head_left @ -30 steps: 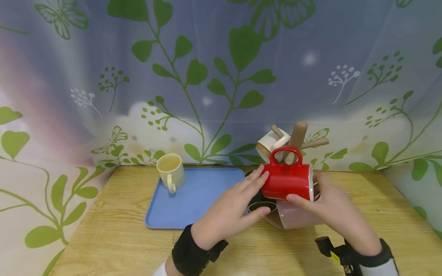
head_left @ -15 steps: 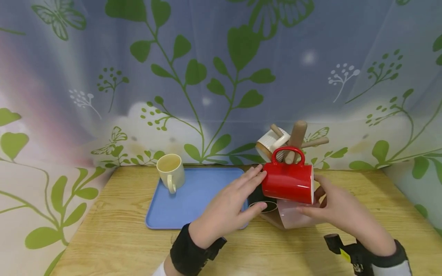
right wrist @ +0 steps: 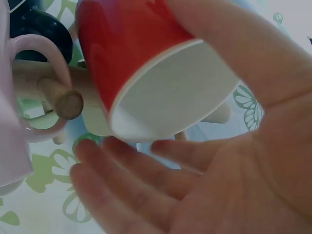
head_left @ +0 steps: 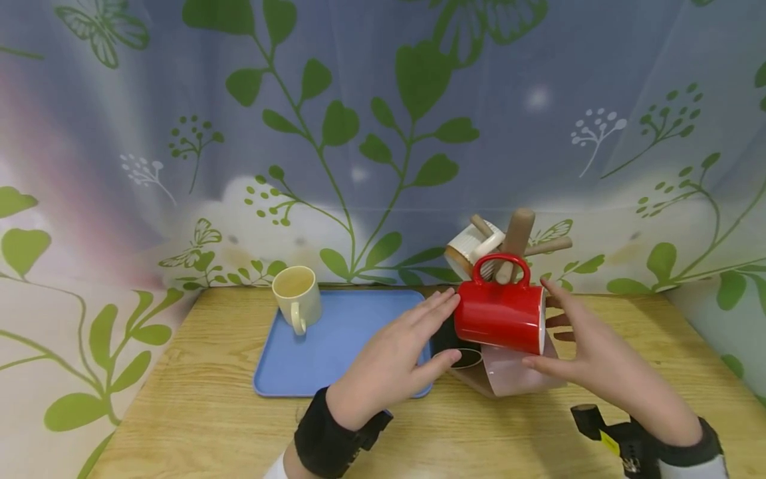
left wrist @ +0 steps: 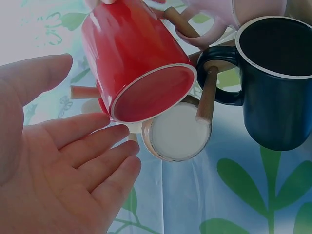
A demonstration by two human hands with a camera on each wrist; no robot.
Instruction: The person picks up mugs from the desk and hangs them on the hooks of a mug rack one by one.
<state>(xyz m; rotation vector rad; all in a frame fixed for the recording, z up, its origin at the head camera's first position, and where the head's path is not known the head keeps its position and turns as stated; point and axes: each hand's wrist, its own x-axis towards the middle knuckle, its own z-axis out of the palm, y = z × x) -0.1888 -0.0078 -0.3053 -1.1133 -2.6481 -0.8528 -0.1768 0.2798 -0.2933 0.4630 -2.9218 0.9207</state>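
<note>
A red mug (head_left: 499, 316) lies sideways with its handle up by a peg of a wooden mug rack (head_left: 517, 236). My left hand (head_left: 391, 359) is at its base, fingers straight; whether the fingertips touch the mug I cannot tell. Near the mug's white-lined mouth is my right hand (head_left: 598, 352), fingers spread and gripping nothing. In the left wrist view, the red mug's base (left wrist: 153, 92) faces the open left palm. A dark mug (left wrist: 278, 107) and a pink mug (right wrist: 7, 112) hang close by, partly hidden in the head view.
Behind the red mug hangs a white ribbed mug (head_left: 467, 249). On the left, a pale yellow mug (head_left: 298, 296) stands upright on a blue tray (head_left: 353, 339). The wooden table (head_left: 203, 419) ends at a patterned curtain (head_left: 353, 133).
My right hand has let go of the red mug's rim and moved right, away from it. The left hand has barely shifted, and the mug stays almost in place.
</note>
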